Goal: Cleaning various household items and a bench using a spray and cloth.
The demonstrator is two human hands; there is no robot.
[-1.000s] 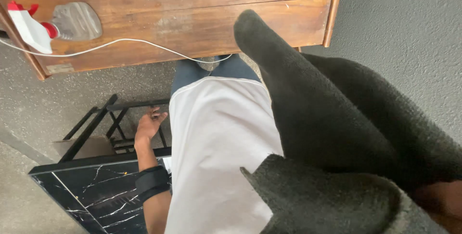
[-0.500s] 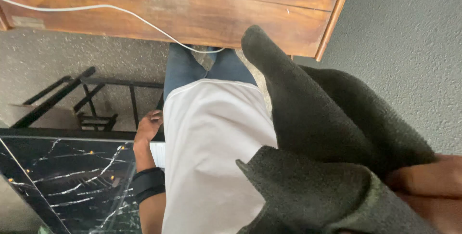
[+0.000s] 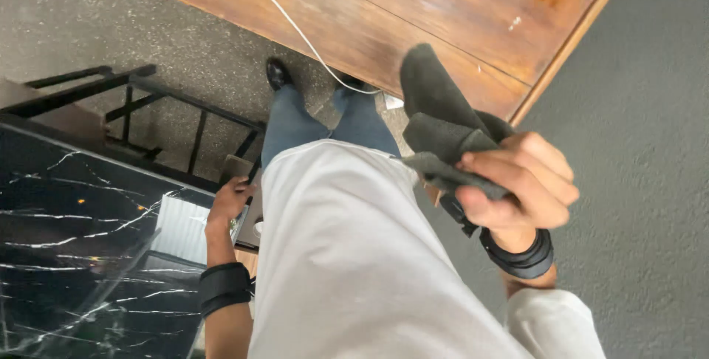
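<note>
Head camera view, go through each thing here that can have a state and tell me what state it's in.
Dark grey cloth: bunched, gripped in the right hand.
Right hand: closed around the cloth, raised in front of the body.
Left hand: lowered at the side, by the edge of the black marble-pattern table; grip unclear.
White cable: slack, trailing across the wooden desk.

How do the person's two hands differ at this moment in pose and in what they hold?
The right hand is raised in front of the body and clenched on a dark grey cloth; the left hand hangs low at the side, beside the black marble-patterned table. Whether the left hand grips anything cannot be told. The right shows its knuckles and fingers, the left mostly its back. Both wear a black wrist strap.
</note>
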